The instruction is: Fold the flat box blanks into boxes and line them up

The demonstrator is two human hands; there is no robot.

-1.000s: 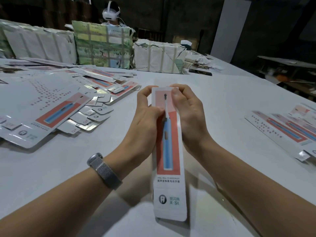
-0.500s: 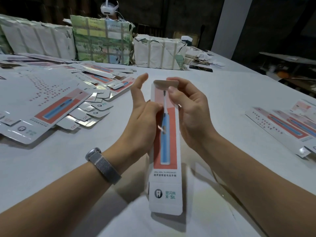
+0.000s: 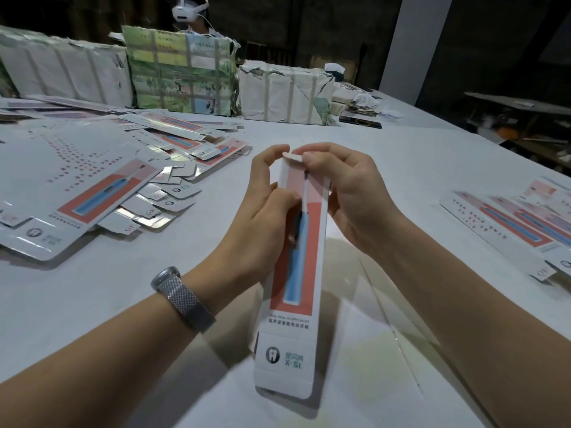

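A long narrow white box (image 3: 293, 291) with a red panel and a blue toothbrush picture is held above the white table (image 3: 123, 304), its far end raised. My left hand (image 3: 262, 211) grips its left side near the top, thumb on the front face. My right hand (image 3: 349, 193) grips the right side, and its fingertips press the small end flap down at the top. The near end of the box hangs unsupported with its flap flat. A spread of flat box blanks (image 3: 92, 186) lies at the left. Folded boxes (image 3: 509, 223) lie side by side at the right.
Wrapped bundles (image 3: 182, 72) stand in a row along the table's far edge, with a person wearing a white headset (image 3: 188, 10) behind them. Loose paper scraps (image 3: 361, 103) lie at the back right. A dark shelf stands beyond the table's right edge.
The end flap, sticking up half a second ago, is now bent over by my right fingertips. My left fingers have curled in toward the flap. The box has tilted slightly.
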